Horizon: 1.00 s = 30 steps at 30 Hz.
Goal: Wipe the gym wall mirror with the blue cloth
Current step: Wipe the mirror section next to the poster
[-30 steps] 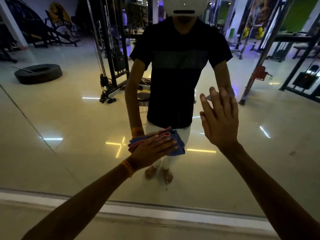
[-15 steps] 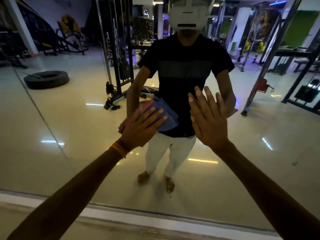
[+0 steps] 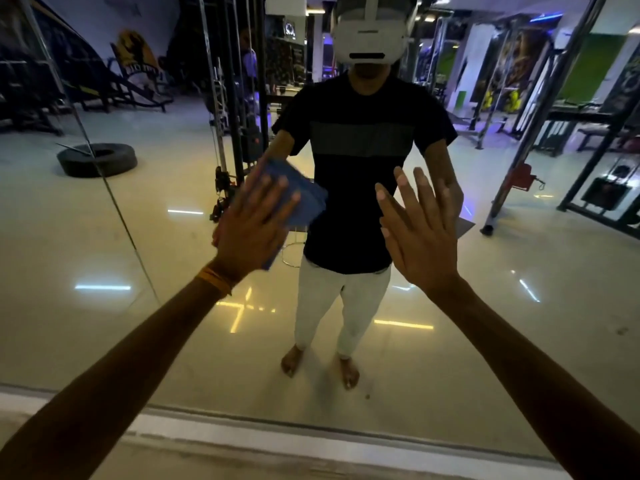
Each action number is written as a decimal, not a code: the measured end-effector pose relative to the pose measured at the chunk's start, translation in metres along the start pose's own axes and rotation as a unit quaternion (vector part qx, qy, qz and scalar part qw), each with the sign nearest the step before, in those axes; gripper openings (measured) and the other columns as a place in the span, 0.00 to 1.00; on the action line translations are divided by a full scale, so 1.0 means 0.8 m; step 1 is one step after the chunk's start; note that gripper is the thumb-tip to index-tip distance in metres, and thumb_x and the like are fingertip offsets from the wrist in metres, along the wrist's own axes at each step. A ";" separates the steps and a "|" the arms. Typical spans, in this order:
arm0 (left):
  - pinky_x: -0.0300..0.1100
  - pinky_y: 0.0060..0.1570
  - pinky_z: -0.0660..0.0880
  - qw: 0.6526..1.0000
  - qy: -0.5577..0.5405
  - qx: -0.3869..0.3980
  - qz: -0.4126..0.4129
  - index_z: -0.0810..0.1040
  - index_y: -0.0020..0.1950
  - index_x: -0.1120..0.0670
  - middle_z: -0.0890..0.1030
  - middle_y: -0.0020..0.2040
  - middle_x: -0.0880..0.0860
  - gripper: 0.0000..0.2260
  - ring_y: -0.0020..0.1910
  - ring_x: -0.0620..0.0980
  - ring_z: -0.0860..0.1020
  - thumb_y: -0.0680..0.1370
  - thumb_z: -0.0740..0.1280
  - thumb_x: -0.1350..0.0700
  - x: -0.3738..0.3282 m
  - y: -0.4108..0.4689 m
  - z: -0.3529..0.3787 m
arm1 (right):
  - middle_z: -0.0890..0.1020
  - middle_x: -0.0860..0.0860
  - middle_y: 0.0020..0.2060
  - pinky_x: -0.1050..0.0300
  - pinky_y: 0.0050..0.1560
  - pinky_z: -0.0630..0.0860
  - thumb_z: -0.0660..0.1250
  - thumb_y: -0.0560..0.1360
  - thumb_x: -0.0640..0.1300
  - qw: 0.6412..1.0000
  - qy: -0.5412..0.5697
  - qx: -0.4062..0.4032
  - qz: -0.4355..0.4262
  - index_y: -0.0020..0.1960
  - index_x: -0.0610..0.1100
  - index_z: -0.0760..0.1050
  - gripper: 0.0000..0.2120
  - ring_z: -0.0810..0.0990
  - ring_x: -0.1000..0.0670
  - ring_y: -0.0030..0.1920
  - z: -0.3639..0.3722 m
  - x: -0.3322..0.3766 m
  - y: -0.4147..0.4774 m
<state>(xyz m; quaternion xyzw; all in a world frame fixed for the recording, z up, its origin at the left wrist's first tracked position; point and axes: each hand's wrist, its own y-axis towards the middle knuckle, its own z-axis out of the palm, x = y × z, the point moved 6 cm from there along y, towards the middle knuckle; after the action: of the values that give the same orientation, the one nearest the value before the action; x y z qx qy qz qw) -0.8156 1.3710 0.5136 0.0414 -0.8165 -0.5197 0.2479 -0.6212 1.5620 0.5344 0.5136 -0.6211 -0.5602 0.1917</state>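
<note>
The wall mirror [image 3: 104,334] fills the view and reflects a gym floor and a person facing me. My left hand [image 3: 254,223] presses the folded blue cloth [image 3: 304,199] flat against the glass at about chest height, palm over most of it, fingers spread. An orange band circles that wrist. My right hand [image 3: 420,237] rests flat on the mirror to the right of the cloth, fingers apart and pointing up, with nothing in it.
A vertical seam [image 3: 114,202] between mirror panels runs left of the cloth. The mirror's bottom edge meets a pale ledge [image 3: 277,441] near the floor. Reflected gym machines, a tyre [image 3: 97,160] and racks show in the glass.
My left hand has slid the cloth upward on the glass, from waist height to chest height of the reflection. My right hand stays flat on the mirror.
</note>
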 end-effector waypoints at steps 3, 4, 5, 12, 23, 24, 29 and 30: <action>0.55 0.81 0.43 0.998 -0.027 -0.027 -0.058 0.43 0.84 0.47 0.39 0.84 0.48 0.27 0.83 0.51 0.41 0.88 0.52 0.46 0.046 0.043 -0.024 | 0.63 0.42 0.79 0.31 0.76 0.60 0.53 0.85 0.56 0.999 0.010 -0.002 0.037 0.81 0.48 0.62 0.26 0.62 0.35 0.79 0.009 0.023 0.034; 0.56 0.81 0.43 0.998 -0.034 -0.027 -0.052 0.44 0.84 0.48 0.40 0.84 0.49 0.27 0.83 0.52 0.41 0.88 0.52 0.46 0.043 0.038 -0.024 | 0.63 0.42 0.79 0.30 0.76 0.59 0.53 0.85 0.56 0.998 0.002 0.000 0.056 0.81 0.48 0.62 0.27 0.62 0.35 0.79 0.014 0.030 0.038; 0.56 0.81 0.43 0.999 -0.037 -0.015 -0.031 0.45 0.85 0.48 0.41 0.85 0.50 0.28 0.83 0.53 0.43 0.88 0.52 0.46 0.032 0.017 -0.013 | 0.63 0.41 0.79 0.30 0.76 0.59 0.55 0.84 0.56 0.997 -0.010 0.002 0.071 0.81 0.48 0.63 0.27 0.61 0.34 0.79 0.019 0.035 0.038; 0.57 0.80 0.48 0.989 -0.003 0.021 0.145 0.46 0.85 0.53 0.44 0.85 0.55 0.33 0.84 0.55 0.45 0.85 0.59 0.50 0.020 -0.056 -0.003 | 0.63 0.38 0.78 0.36 0.80 0.51 0.51 0.87 0.56 0.997 -0.042 -0.003 0.066 0.80 0.45 0.61 0.26 0.59 0.35 0.79 0.010 0.045 0.036; 0.58 0.80 0.48 0.975 0.016 0.103 0.195 0.46 0.85 0.54 0.45 0.84 0.59 0.42 0.83 0.59 0.44 0.80 0.70 0.51 0.006 -0.147 0.030 | 0.67 0.36 0.76 0.36 0.80 0.52 0.64 0.84 0.49 0.999 -0.006 0.014 0.037 0.77 0.42 0.67 0.24 0.65 0.32 0.76 0.027 0.140 0.028; 0.58 0.80 0.48 0.974 0.022 0.095 0.205 0.45 0.85 0.55 0.47 0.84 0.58 0.42 0.83 0.59 0.44 0.80 0.70 0.53 0.018 -0.137 0.023 | 0.68 0.36 0.76 0.36 0.80 0.52 0.66 0.83 0.48 0.999 -0.011 0.016 0.041 0.77 0.42 0.66 0.25 0.64 0.33 0.77 0.029 0.143 0.029; 0.55 0.81 0.39 1.000 0.001 -0.018 0.025 0.46 0.84 0.52 0.43 0.85 0.53 0.31 0.83 0.53 0.38 0.87 0.58 0.47 0.143 -0.023 -0.043 | 0.67 0.35 0.76 0.37 0.80 0.52 0.57 0.86 0.51 0.996 -0.011 0.000 0.094 0.77 0.39 0.69 0.24 0.62 0.33 0.78 0.025 0.138 0.051; 0.55 0.81 0.40 1.000 -0.005 -0.017 0.019 0.49 0.84 0.53 0.47 0.84 0.54 0.29 0.83 0.53 0.39 0.87 0.57 0.47 0.146 -0.023 -0.043 | 0.68 0.35 0.76 0.36 0.80 0.53 0.56 0.86 0.51 0.996 -0.005 -0.002 0.092 0.77 0.40 0.68 0.24 0.63 0.33 0.78 0.027 0.141 0.054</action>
<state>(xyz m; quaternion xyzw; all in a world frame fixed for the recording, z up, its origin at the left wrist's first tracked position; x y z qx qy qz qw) -0.9058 1.2962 0.5514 0.0192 -0.8096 -0.5285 0.2546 -0.7017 1.4699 0.5285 0.4511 -0.6657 -0.5437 0.2405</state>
